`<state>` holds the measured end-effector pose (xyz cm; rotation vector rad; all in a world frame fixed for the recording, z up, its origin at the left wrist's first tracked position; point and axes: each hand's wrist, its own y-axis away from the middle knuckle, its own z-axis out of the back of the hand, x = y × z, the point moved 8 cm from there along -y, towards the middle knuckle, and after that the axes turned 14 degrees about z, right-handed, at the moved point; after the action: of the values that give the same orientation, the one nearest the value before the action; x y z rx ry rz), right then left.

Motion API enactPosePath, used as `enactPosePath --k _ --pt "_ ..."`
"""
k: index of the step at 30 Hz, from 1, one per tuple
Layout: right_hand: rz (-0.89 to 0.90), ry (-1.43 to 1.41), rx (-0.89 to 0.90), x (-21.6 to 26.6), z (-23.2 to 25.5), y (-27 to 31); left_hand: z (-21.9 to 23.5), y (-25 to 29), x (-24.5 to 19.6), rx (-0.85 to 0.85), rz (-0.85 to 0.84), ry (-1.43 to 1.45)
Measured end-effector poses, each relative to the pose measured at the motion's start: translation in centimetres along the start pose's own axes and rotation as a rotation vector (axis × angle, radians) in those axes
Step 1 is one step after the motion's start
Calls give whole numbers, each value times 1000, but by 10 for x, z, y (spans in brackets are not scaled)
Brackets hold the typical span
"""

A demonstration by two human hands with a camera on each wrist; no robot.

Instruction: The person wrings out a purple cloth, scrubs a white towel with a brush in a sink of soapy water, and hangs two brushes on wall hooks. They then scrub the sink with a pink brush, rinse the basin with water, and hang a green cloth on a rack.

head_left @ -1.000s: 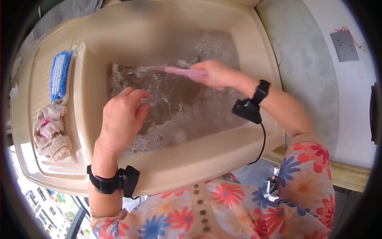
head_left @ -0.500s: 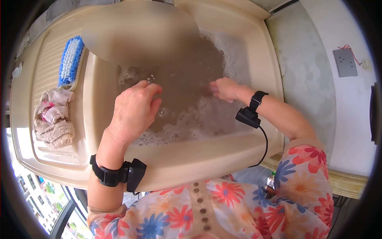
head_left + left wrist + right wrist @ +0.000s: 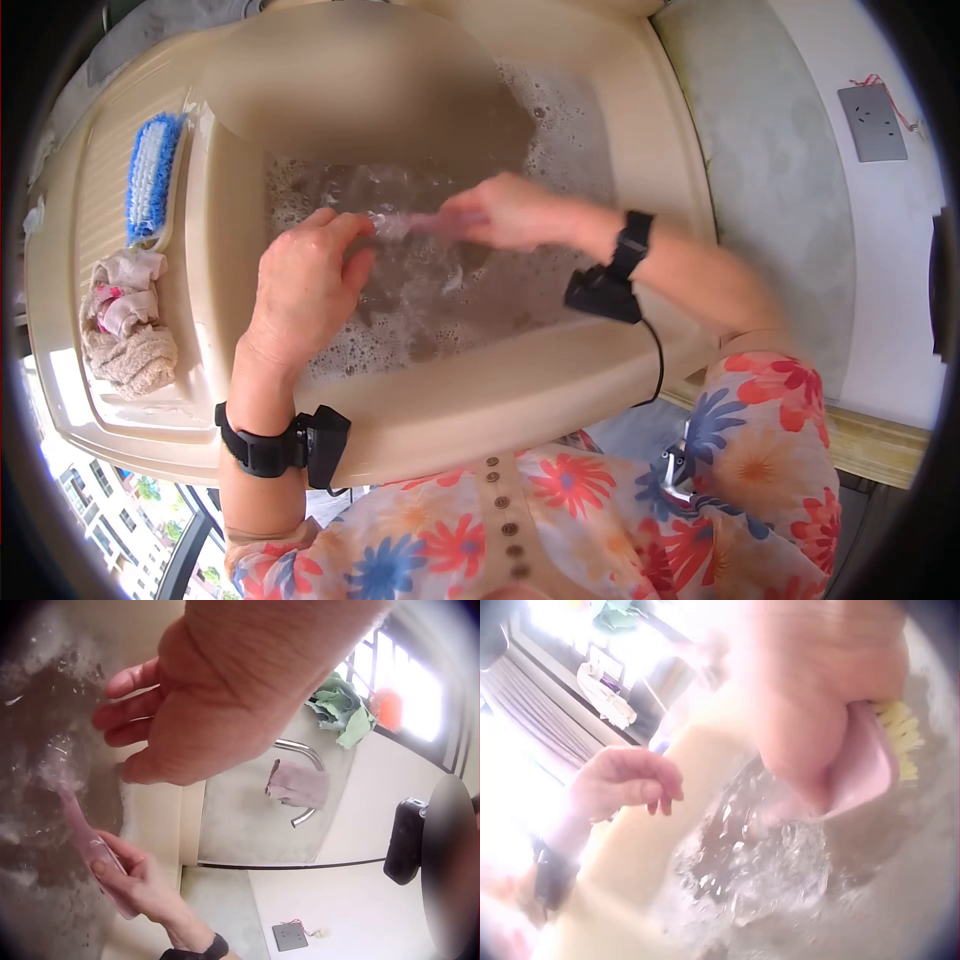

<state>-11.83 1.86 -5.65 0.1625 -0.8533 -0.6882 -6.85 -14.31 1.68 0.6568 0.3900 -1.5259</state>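
My right hand (image 3: 520,212) grips a pink scrubbing brush (image 3: 864,769) with pale yellow bristles, seen edge-on in the right wrist view. The brush's far end dips into cloudy, foamy water (image 3: 45,847) and stirs up a splash. To the left, my left hand (image 3: 305,285) hovers over the near-left side of the beige sink (image 3: 480,405), its fingers loosely bent and holding nothing. In the left wrist view those fingers hang above the water, apart from the brush. Whatever lies under the murky water is hidden.
On the ribbed ledge at left lie a blue-and-white bristled brush (image 3: 153,180) and a crumpled beige and pink cloth (image 3: 130,325). A mauve cloth (image 3: 296,784) hangs over a metal faucet (image 3: 315,754). A wall socket (image 3: 872,122) is at right. A blur covers the sink's far part.
My right hand has swung with the brush out to the right and low in the water, then back left toward my left hand. The left hand stays empty, shifting little.
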Motion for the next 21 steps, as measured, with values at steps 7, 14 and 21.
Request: enactPosePath --k 7,14,21 --pt "-276 546 263 -68 15 40 9 3 -1 -36 -1 -1" --pt "-346 258 278 -109 -17 45 7 4 -2 -26 -10 -21" --pt "-360 153 116 -94 -20 31 8 4 -1 -7 10 -24"
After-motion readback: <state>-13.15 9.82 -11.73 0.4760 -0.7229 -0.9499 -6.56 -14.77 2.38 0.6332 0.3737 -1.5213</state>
